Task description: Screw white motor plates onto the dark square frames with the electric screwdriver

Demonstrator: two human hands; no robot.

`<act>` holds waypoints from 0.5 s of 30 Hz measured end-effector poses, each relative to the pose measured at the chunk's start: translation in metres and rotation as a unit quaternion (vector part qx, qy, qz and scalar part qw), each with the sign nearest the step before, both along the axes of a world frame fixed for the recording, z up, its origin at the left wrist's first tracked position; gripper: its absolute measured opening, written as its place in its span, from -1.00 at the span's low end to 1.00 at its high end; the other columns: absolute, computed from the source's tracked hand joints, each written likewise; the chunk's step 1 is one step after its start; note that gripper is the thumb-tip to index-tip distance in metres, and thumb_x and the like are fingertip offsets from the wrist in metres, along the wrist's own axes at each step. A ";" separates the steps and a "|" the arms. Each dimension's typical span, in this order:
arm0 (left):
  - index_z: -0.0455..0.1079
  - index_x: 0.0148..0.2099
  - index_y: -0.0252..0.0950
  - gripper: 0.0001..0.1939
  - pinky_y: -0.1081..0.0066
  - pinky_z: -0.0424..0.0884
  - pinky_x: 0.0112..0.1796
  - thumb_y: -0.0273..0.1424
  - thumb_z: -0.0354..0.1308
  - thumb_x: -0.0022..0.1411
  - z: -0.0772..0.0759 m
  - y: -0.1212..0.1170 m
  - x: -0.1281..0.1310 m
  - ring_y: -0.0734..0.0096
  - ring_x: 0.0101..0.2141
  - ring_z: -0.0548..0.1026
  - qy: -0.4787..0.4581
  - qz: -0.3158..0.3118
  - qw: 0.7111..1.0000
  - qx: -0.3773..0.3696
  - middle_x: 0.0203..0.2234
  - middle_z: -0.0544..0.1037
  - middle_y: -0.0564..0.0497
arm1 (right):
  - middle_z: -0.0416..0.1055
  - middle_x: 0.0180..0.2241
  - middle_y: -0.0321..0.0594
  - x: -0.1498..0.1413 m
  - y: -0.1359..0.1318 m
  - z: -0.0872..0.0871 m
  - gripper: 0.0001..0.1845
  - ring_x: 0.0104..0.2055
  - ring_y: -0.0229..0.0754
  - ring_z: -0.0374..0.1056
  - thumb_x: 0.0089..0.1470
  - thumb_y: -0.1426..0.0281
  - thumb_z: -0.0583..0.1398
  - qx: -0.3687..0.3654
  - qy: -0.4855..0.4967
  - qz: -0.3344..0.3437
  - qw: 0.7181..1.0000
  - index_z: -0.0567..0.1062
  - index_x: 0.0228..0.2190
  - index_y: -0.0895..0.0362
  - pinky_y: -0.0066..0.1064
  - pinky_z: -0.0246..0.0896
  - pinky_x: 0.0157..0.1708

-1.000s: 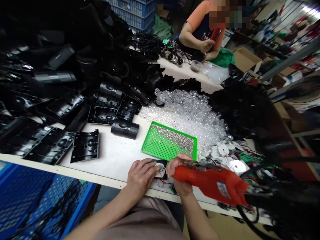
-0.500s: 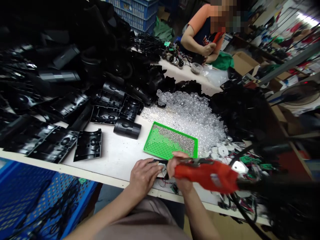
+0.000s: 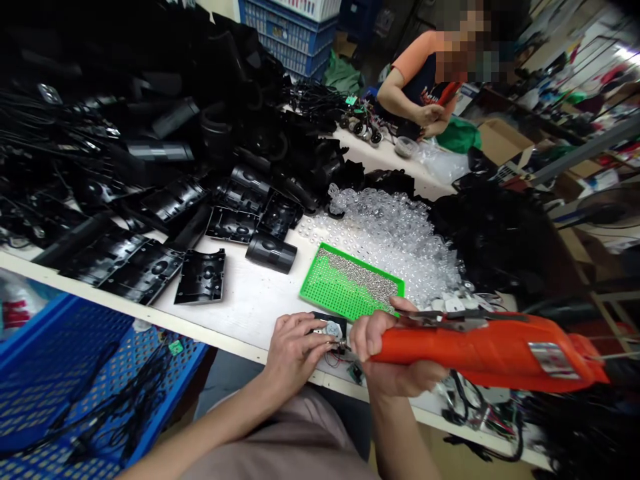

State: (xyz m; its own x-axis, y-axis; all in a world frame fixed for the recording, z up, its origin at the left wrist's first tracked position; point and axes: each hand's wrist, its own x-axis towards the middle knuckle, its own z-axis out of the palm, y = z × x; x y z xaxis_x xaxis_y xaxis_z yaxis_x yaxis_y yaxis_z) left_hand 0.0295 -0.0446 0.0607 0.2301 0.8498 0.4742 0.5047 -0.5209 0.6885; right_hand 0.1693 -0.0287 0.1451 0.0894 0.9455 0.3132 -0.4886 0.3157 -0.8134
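Note:
My right hand (image 3: 383, 340) is wrapped round an orange-red electric screwdriver (image 3: 465, 350), which lies nearly level with its tip toward the left. My left hand (image 3: 297, 343) has its thumb and fingertips drawn together at the screwdriver's tip; whatever they pinch is too small to make out. Just beyond those fingertips a black housing part (image 3: 320, 316) with a pale round piece (image 3: 332, 329) in it rests on the table, partly covered by my hands. Thin red wires (image 3: 336, 361) trail from it toward the table's front edge. A green tray (image 3: 330, 293) of small screws sits directly behind.
Black plastic shells (image 3: 201, 277) lie on the left of the table (image 3: 240, 300), with a dark heap behind. Clear plastic pieces (image 3: 395, 220) are piled behind the tray. A blue crate (image 3: 185, 333) with cables stands below left. Across the table sits another person (image 3: 420, 93).
The screwdriver has lifted and swung from slanting down to nearly level, its tip coming to my left fingertips. My left fingers have shifted from the housing to that tip. The camera view has shifted slightly.

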 end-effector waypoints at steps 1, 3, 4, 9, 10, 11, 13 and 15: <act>0.55 -0.21 -0.11 -0.85 0.21 0.26 -0.16 -0.32 0.14 0.31 0.001 0.000 0.000 0.24 -0.12 0.46 0.003 0.000 1.000 0.004 -0.23 0.62 0.04 | 0.20 -0.65 -0.44 0.001 0.000 0.000 -0.40 -0.73 -0.32 0.06 -0.04 -0.14 0.19 0.000 -0.002 0.002 1.000 0.44 -0.06 -0.07 -0.46 0.02 -0.70; 0.55 -0.22 -0.12 -0.87 0.20 0.25 -0.15 -0.32 0.16 0.30 0.004 -0.001 -0.001 0.23 -0.12 0.46 0.010 0.000 1.000 0.012 -0.24 0.63 0.04 | 0.18 -0.66 -0.45 0.001 -0.001 0.002 -0.40 -0.74 -0.33 0.04 -0.05 -0.16 0.18 -0.003 -0.009 0.004 1.000 0.44 -0.07 -0.08 -0.46 0.00 -0.71; 0.55 -0.23 -0.13 -0.88 0.20 0.25 -0.15 -0.32 0.16 0.29 0.006 -0.001 -0.001 0.22 -0.12 0.46 0.012 -0.001 1.000 0.018 -0.24 0.63 0.04 | 0.17 -0.66 -0.46 0.001 -0.001 0.004 -0.40 -0.74 -0.33 0.03 -0.05 -0.16 0.18 -0.007 -0.012 0.004 1.000 0.44 -0.08 -0.08 -0.47 0.00 -0.71; 0.53 -0.25 -0.17 -0.90 0.22 0.24 -0.15 -0.37 0.18 0.27 0.012 -0.003 -0.001 0.25 -0.14 0.47 0.005 -0.012 0.999 0.044 -0.29 0.63 0.05 | 0.16 -0.68 -0.47 0.000 -0.005 0.009 -0.40 -0.74 -0.34 0.04 -0.05 -0.15 0.19 -0.007 -0.012 0.020 1.000 0.44 -0.06 -0.08 -0.47 0.01 -0.70; 0.53 -0.26 -0.18 -0.91 0.23 0.24 -0.16 -0.38 0.18 0.27 0.013 -0.003 0.000 0.26 -0.15 0.48 0.006 -0.014 0.999 0.044 -0.31 0.62 0.05 | 0.16 -0.68 -0.47 0.000 -0.006 0.009 -0.40 -0.74 -0.34 0.04 -0.05 -0.14 0.20 -0.006 -0.012 0.023 1.000 0.44 -0.06 -0.08 -0.47 0.01 -0.69; 0.52 -0.27 -0.19 -0.91 0.23 0.24 -0.16 -0.38 0.18 0.27 0.014 -0.004 0.000 0.26 -0.16 0.48 0.007 -0.017 0.999 0.043 -0.33 0.62 0.05 | 0.16 -0.68 -0.47 -0.001 -0.007 0.009 -0.41 -0.74 -0.34 0.04 -0.06 -0.13 0.21 -0.008 -0.011 0.026 1.000 0.44 -0.06 -0.08 -0.48 0.00 -0.69; 0.51 -0.30 -0.20 -0.89 0.24 0.23 -0.17 -0.39 0.17 0.27 0.015 -0.004 0.000 0.26 -0.17 0.48 0.011 -0.021 0.999 0.041 -0.38 0.60 0.06 | 0.17 -0.67 -0.47 0.000 -0.010 0.009 -0.40 -0.73 -0.34 0.05 -0.07 -0.13 0.22 -0.012 -0.009 0.030 0.999 0.45 -0.07 -0.08 -0.48 0.00 -0.68; 0.51 -0.28 -0.18 -0.89 0.24 0.24 -0.15 -0.38 0.16 0.28 0.015 -0.004 0.000 0.26 -0.17 0.48 0.017 -0.026 0.999 0.038 -0.40 0.59 0.07 | 0.18 -0.67 -0.46 0.002 -0.012 0.010 -0.39 -0.73 -0.33 0.06 -0.08 -0.14 0.22 -0.013 -0.008 0.031 0.999 0.45 -0.06 -0.07 -0.47 0.01 -0.67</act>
